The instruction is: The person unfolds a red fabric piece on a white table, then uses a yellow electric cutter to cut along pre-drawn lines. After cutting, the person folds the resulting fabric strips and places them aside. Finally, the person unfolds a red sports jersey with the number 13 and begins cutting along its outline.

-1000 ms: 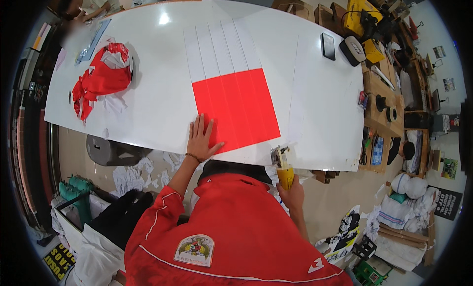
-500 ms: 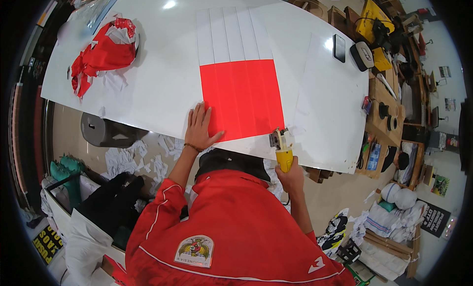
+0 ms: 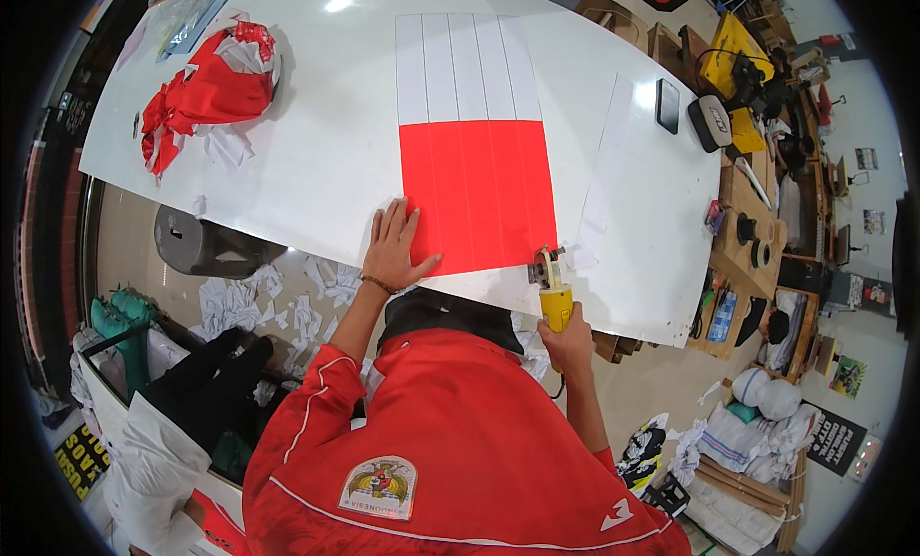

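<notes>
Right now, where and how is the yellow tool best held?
Likely around the near end of the yellow tool, with the hand coming from the wearer's side: its long barrel points back that way, while the metal head sits at the far end, by the red panel. The right hand holds it there.

Yellow tool (image 3: 555, 305) partly hidden, white table (image 3: 331, 105) cut off above

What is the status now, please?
Left grip spread on red-white piece, near left corner. Right grip closed around yellow tool at near right corner. Red cloth heap lies apart, left.
</notes>
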